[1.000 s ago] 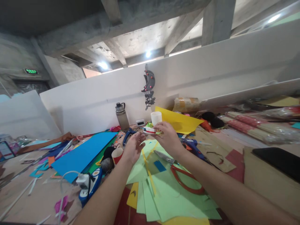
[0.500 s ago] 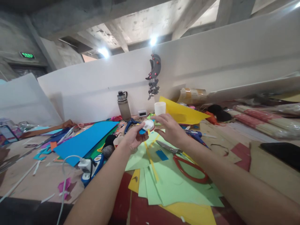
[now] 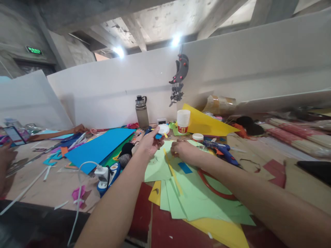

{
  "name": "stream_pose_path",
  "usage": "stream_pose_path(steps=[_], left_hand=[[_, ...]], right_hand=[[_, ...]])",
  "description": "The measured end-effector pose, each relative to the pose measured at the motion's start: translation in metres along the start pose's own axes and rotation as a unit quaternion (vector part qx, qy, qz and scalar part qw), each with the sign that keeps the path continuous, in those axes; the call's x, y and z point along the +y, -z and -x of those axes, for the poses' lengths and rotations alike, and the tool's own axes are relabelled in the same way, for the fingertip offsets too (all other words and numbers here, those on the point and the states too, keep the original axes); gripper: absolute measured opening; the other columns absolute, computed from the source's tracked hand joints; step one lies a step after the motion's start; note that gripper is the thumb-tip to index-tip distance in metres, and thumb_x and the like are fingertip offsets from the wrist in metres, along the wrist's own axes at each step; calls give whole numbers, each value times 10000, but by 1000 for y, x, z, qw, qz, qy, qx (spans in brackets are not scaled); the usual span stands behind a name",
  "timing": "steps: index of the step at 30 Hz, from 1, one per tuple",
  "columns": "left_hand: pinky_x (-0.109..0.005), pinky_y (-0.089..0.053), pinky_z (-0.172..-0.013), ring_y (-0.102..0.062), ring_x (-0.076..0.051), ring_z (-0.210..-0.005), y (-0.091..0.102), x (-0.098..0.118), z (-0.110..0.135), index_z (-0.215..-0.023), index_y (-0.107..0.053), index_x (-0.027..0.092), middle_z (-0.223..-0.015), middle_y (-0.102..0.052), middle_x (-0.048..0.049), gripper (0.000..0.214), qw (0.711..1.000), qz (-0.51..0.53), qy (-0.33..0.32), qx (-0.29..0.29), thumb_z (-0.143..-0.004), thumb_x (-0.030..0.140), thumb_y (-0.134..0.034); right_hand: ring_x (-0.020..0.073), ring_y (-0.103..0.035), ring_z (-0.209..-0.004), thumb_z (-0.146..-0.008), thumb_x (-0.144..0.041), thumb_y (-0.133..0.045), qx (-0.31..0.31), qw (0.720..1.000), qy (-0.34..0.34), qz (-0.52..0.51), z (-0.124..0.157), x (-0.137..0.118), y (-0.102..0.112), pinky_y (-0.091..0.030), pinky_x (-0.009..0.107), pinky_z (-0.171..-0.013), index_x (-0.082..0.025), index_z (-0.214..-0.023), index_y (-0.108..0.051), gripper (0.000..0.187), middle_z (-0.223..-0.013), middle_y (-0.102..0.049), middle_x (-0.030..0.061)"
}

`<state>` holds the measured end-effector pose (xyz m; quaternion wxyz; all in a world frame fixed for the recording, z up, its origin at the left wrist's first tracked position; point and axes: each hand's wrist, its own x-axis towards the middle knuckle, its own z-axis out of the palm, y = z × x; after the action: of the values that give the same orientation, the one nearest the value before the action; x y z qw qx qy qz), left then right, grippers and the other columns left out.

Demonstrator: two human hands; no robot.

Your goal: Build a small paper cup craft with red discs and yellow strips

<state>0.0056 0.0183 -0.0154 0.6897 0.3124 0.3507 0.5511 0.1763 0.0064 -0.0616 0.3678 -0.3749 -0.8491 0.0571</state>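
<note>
My left hand (image 3: 150,143) is raised over the table and pinches a small round white lid-like piece (image 3: 163,129) with blue and yellow bits stuck to it. My right hand (image 3: 181,151) rests lower, fingers curled on the light green paper sheets (image 3: 186,196), beside a thin yellow paper strip (image 3: 172,168) and a small blue paper rectangle (image 3: 184,167). What the right fingers hold I cannot make out. Red-handled scissors (image 3: 214,191) lie partly under my right forearm.
A stack of white paper cups (image 3: 183,121), a water bottle (image 3: 142,113), a blue glue gun (image 3: 222,150), a large blue sheet (image 3: 99,148), a yellow sheet (image 3: 207,124) and a plugged-in blue device (image 3: 107,174) crowd the table. Another person's hand (image 3: 5,162) shows at the far left.
The round piece passed from my right hand to my left. My right hand dropped from it down onto the green paper. The camera view shifted left and down.
</note>
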Motion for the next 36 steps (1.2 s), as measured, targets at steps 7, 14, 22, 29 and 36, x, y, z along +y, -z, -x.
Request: stream_pose_path(steps=[7, 14, 22, 29, 36], left_hand=[[-195, -418, -453, -542, -82, -493, 0, -5, 1, -822, -609, 129, -667, -617, -30, 205, 999, -32, 11, 9, -706, 282, -679], [-195, -415, -438, -543, -83, -474, 0, -12, 2, -835, -618, 114, -671, -632, -43, 157, 995, -86, 51, 13, -720, 216, -654], [-204, -429, -436, -561, -107, -514, 3, -15, 1, -873, -630, 147, -673, -646, -40, 209, 992, -125, 24, 3, -676, 200, -676], [-196, -431, -434, -552, -95, -536, 3, -17, -1, -836, -641, 141, -695, -634, -32, 197, 990, -141, 22, -8, -667, 229, -691], [-183, -416, -430, -530, -100, -524, 10, -17, 1, -755, -665, 113, -678, -626, -77, 229, 946, -297, 80, -101, -623, 287, -734]], right_hand=[[174, -553, -770, -734, -186, -544, -14, 996, -75, -40, -1, -2, 33, -415, 309, -702, -189, -753, -620, 78, -800, -627, 40], [122, -579, -656, -714, -289, -643, 100, 786, -293, -535, 10, 6, 69, -493, 280, -665, -200, -794, -544, 155, -720, -601, -8], [97, -557, -528, -741, -182, -626, 28, 722, -353, -594, 12, 3, 70, -529, 270, -550, -168, -750, -538, 89, -607, -559, -19], [79, -528, -474, -749, -221, -628, 3, 733, -362, -576, 13, -2, 66, -503, 231, -484, -167, -696, -507, 142, -564, -539, -36], [74, -520, -454, -764, -219, -623, 27, 740, -382, -553, 12, 0, 56, -501, 220, -474, -169, -704, -513, 135, -554, -550, -30]])
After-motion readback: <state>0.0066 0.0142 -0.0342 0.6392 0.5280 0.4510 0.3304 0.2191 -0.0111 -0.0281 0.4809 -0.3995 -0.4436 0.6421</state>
